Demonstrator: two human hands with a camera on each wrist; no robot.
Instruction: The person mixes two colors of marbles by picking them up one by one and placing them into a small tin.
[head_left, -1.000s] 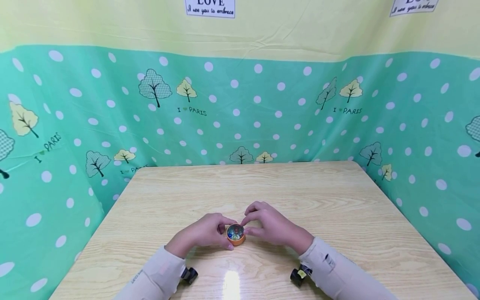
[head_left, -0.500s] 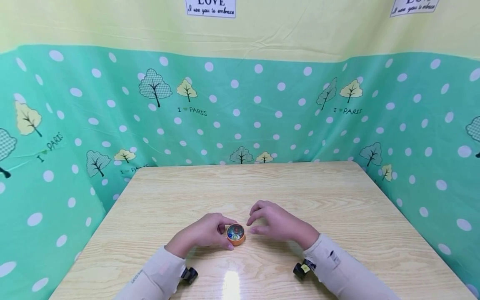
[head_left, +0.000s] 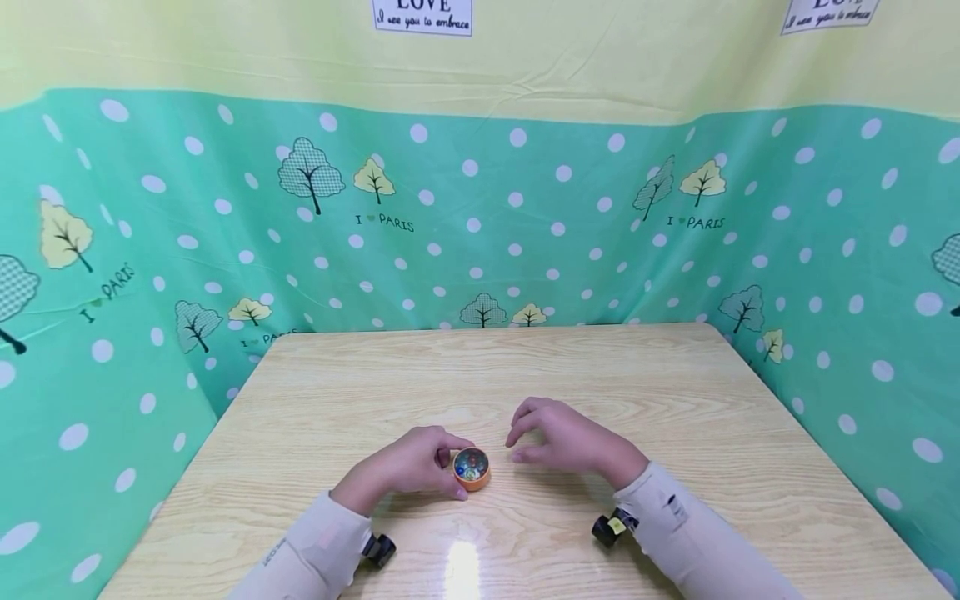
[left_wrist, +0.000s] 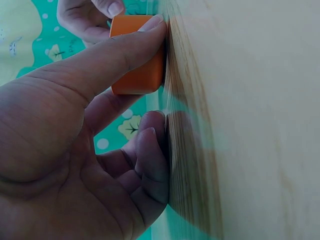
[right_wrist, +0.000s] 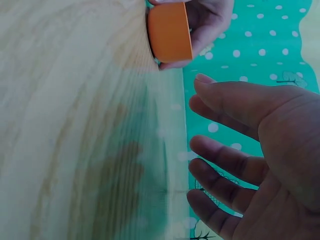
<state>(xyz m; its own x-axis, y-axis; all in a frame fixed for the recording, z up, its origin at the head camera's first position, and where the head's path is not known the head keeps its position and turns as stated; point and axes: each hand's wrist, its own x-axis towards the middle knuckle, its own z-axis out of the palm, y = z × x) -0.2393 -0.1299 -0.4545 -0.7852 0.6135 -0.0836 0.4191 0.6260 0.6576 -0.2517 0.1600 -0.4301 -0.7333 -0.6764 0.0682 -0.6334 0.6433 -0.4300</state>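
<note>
A small round orange container [head_left: 471,468] stands on the table, with several coloured bits showing in its dark, shiny top. My left hand [head_left: 412,462] grips it from the left, thumb on the near side and index finger on the far side. In the left wrist view the thumb lies across the orange wall [left_wrist: 137,80], while the other fingers curl near the tabletop. To the right, apart from the container, my right hand [head_left: 566,437] hovers with loosely bent fingers and nothing in them. The right wrist view shows a gap between those fingers [right_wrist: 225,170] and the container.
The light wood table [head_left: 495,375] reaches back to a green dotted curtain [head_left: 480,225], which also hangs along both sides. A black wrist camera [head_left: 378,550] sits below the left sleeve, and another wrist camera [head_left: 609,529] is below the right one.
My right hand has let go of the container's right side and drawn away to the right. The left hand and the container have stayed in place.
</note>
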